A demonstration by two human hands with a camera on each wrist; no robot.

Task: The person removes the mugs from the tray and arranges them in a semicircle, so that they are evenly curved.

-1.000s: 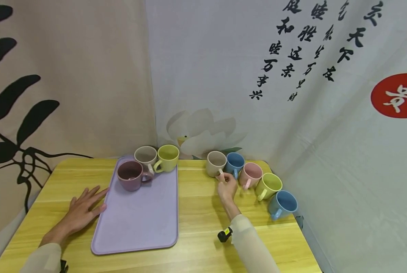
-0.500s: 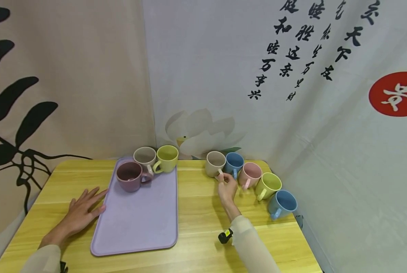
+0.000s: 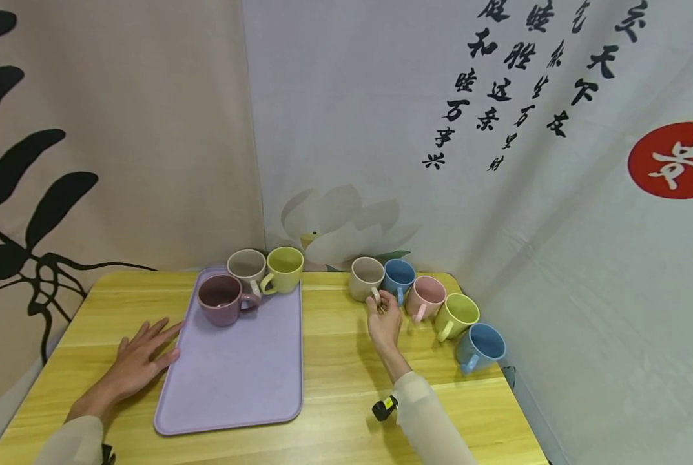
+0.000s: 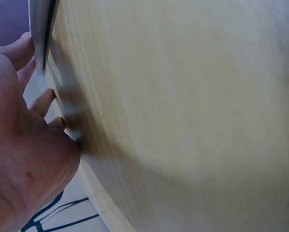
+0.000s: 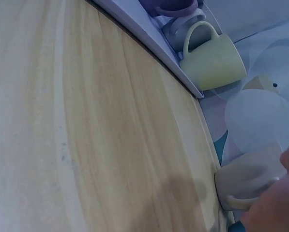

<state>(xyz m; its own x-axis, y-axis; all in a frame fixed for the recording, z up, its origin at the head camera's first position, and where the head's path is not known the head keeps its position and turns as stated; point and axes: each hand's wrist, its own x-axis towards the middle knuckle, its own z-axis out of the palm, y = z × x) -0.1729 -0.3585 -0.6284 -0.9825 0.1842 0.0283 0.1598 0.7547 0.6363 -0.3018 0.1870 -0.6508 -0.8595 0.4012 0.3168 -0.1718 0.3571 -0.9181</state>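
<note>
Beige mug (image 3: 366, 278) handle: right hand (image 3: 384, 321) fingers now pinch it, vs. just touching 1 s ago. Mug not lifted yet. Left hand (image 3: 138, 361) unchanged, flat on bench (image 3: 334, 361), fingers released, by tray (image 3: 236, 387).

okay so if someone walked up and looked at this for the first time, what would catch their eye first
Probably the curved row of five pastel mugs at the table's far right, where the right hand pinches the beige mug by its handle. Next, the lilac tray with three mugs at its far end, the left hand flat beside it.

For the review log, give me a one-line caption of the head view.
Right hand pinches the beige mug's handle off-tray; left hand rests flat beside the purple tray.
</note>
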